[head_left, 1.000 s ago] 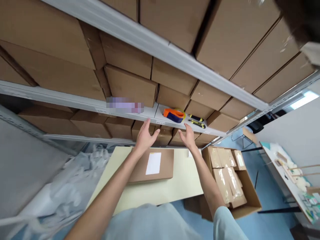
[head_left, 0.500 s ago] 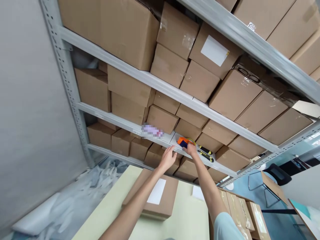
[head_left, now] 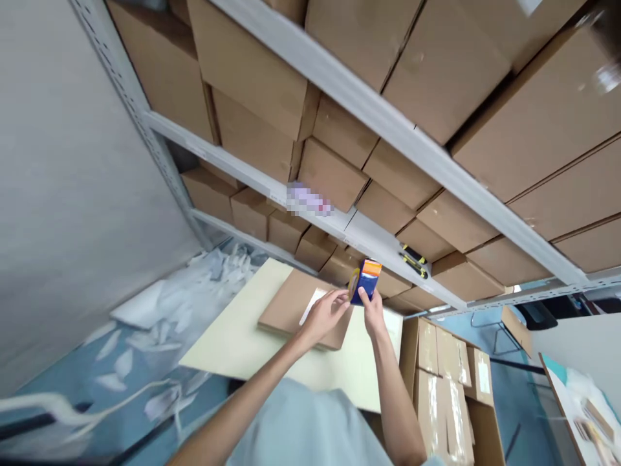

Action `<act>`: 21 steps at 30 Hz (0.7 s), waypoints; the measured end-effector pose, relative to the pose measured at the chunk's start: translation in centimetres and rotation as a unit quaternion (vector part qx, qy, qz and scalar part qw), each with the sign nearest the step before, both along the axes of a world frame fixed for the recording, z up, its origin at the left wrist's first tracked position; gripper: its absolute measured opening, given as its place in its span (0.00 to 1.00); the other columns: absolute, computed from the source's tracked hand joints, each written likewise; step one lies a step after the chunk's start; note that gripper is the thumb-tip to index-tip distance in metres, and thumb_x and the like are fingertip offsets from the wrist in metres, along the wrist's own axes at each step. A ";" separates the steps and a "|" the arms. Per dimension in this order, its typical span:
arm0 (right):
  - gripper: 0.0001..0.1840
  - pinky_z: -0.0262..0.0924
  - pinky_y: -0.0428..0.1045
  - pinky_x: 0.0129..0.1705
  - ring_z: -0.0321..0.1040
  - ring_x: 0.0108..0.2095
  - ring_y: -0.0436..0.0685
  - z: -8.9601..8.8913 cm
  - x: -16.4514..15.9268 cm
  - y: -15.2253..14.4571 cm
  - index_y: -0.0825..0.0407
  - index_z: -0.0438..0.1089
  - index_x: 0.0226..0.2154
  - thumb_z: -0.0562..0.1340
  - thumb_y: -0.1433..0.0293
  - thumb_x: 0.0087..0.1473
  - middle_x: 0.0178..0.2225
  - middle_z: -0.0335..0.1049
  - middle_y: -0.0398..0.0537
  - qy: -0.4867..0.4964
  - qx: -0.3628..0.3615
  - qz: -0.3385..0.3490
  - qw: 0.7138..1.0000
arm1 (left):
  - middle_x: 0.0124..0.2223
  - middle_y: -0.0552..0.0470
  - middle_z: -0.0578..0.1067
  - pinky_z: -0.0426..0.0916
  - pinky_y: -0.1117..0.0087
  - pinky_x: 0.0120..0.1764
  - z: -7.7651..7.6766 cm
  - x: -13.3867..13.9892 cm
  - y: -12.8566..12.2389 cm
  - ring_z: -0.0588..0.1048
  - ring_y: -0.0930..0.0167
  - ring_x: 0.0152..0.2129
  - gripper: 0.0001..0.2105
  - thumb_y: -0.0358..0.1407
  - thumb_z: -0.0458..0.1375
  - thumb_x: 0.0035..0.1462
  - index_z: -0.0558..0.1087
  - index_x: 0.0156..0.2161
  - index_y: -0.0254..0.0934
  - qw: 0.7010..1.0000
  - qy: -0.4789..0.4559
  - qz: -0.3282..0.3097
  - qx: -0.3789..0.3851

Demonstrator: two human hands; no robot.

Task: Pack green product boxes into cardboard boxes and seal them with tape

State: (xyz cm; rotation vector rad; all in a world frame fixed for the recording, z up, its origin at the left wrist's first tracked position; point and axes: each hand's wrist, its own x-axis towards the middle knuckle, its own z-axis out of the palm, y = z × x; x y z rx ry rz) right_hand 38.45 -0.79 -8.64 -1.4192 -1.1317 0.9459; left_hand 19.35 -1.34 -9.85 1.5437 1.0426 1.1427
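In front of the shelf, my right hand [head_left: 372, 310] is closed around an orange and dark blue tape dispenser [head_left: 367, 285], thumb on its blue side. A yellowish roll of tape [head_left: 354, 283] sits on the dispenser's left side. The fingers of my left hand [head_left: 328, 312] are pinched together at the edge of that roll. Below the hands, a flat cardboard box [head_left: 286, 305] with a white label [head_left: 313, 304] lies on a pale yellow table [head_left: 233, 343]. My left forearm passes over the box's near edge.
Metal shelves [head_left: 262, 178] full of cardboard boxes rise ahead. Two black and yellow cutters [head_left: 414, 261] and a blurred purple item [head_left: 309, 199] lie on one shelf. At the right stands a large open carton [head_left: 410, 336] of taped boxes. White wrapping scraps [head_left: 160, 323] cover the floor at left.
The right hand has lifted the tape dispenser off the shelf and brought it back over the table. My left hand has come to the tape roll. The view has tilted downward.
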 end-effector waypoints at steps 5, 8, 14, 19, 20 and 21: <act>0.38 0.69 0.64 0.68 0.80 0.55 0.67 -3.4 -5.4 -7.7 0.52 0.77 0.55 0.74 0.41 0.56 0.54 0.84 0.56 0.152 -0.085 -0.034 0.984 | 0.46 0.48 0.85 0.83 0.61 0.51 -1.1 -1.2 -4.6 0.86 0.64 0.41 0.11 0.44 0.62 0.66 0.82 0.47 0.42 0.997 0.011 0.000 -0.074; 0.38 0.67 0.64 0.70 0.79 0.57 0.66 -3.8 -6.7 -9.2 0.51 0.75 0.56 0.74 0.41 0.56 0.57 0.83 0.56 0.136 -0.093 -0.057 0.985 | 0.47 0.47 0.85 0.84 0.59 0.52 -2.2 -1.8 -5.4 0.86 0.62 0.43 0.13 0.45 0.62 0.64 0.81 0.48 0.41 0.993 -0.004 -0.022 -0.113; 0.40 0.66 0.63 0.72 0.79 0.59 0.66 -3.2 -6.6 -10.6 0.50 0.75 0.55 0.72 0.36 0.56 0.59 0.82 0.57 0.128 -0.121 -0.042 0.983 | 0.50 0.45 0.86 0.85 0.57 0.54 -2.1 -3.1 -5.4 0.87 0.62 0.44 0.17 0.49 0.65 0.63 0.81 0.49 0.40 0.988 -0.011 -0.083 -0.131; 0.39 0.72 0.63 0.66 0.82 0.51 0.66 -3.0 -6.5 -11.7 0.50 0.78 0.46 0.75 0.34 0.51 0.47 0.85 0.54 0.178 -0.168 -0.027 0.969 | 0.50 0.46 0.85 0.84 0.57 0.54 -1.1 -4.5 -6.2 0.86 0.61 0.44 0.15 0.48 0.63 0.66 0.82 0.50 0.41 0.989 0.019 -0.109 -0.099; 0.40 0.73 0.62 0.64 0.82 0.49 0.65 -3.1 -6.6 -11.8 0.51 0.78 0.44 0.75 0.33 0.50 0.45 0.85 0.53 0.181 -0.174 -0.029 0.968 | 0.50 0.46 0.85 0.84 0.58 0.54 -0.9 -4.8 -6.5 0.86 0.62 0.44 0.15 0.47 0.63 0.66 0.81 0.50 0.41 0.989 0.027 -0.110 -0.097; 0.40 0.74 0.61 0.63 0.82 0.48 0.64 -3.1 -6.8 -12.0 0.51 0.78 0.43 0.75 0.33 0.49 0.44 0.85 0.53 0.177 -0.177 -0.033 0.968 | 0.50 0.46 0.85 0.83 0.58 0.53 -0.8 -5.1 -6.8 0.86 0.62 0.44 0.14 0.46 0.62 0.67 0.81 0.50 0.41 0.989 0.037 -0.109 -0.096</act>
